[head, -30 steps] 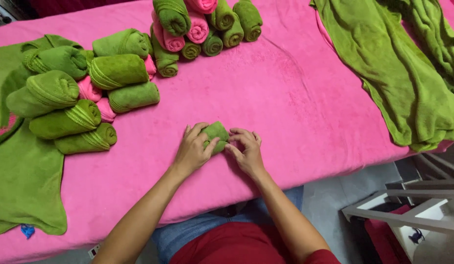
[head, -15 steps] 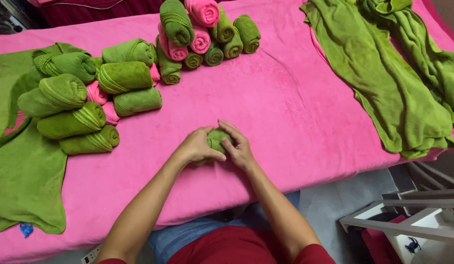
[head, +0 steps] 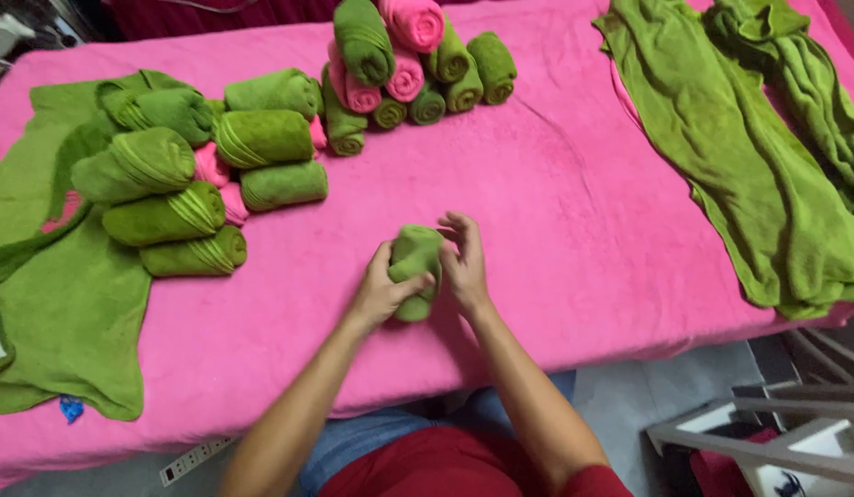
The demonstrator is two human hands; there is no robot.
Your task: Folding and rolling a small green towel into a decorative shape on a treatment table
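While both hands meet at the middle of the pink terry-covered table, a small rolled green terry towel is gripped between them. It is clasped from nine o'clock by the left hand, thumb across its front, and pressed from three o'clock by the right hand, fingers half spread. At ten o'clock a pile of rolled green towels is stacked; at twelve o'clock a heap of green and pink rolls is seen. Loose green cloths are spread at two o'clock.
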